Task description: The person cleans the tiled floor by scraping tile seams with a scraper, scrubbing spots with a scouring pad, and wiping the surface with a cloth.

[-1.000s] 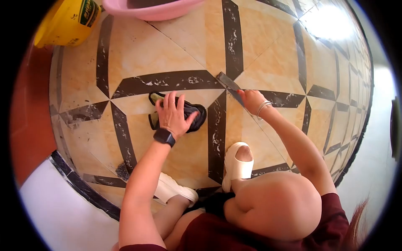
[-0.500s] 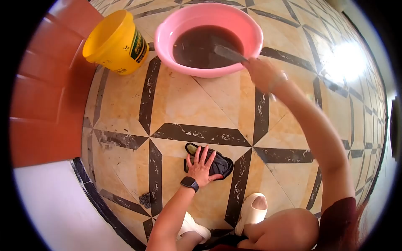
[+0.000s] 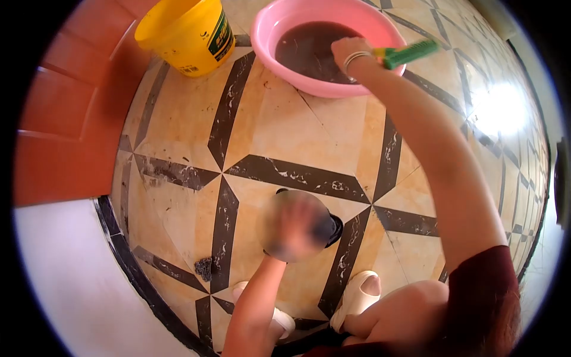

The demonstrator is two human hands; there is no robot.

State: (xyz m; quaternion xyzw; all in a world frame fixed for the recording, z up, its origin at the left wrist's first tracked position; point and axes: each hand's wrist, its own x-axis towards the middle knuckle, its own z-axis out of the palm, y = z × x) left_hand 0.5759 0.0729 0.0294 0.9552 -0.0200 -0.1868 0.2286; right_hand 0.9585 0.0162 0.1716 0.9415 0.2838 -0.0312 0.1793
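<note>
Right hand (image 3: 352,55) curls closed around a green handle (image 3: 411,53) crossing the pink basin's (image 3: 321,90) right rim; blurred left hand (image 3: 294,229) covers a black item (image 3: 336,231), grip unreadable.

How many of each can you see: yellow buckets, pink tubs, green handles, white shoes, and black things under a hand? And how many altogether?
Yellow bucket: 1
Pink tub: 1
Green handle: 1
White shoes: 2
Black thing under the left hand: 1
Total: 6
</note>
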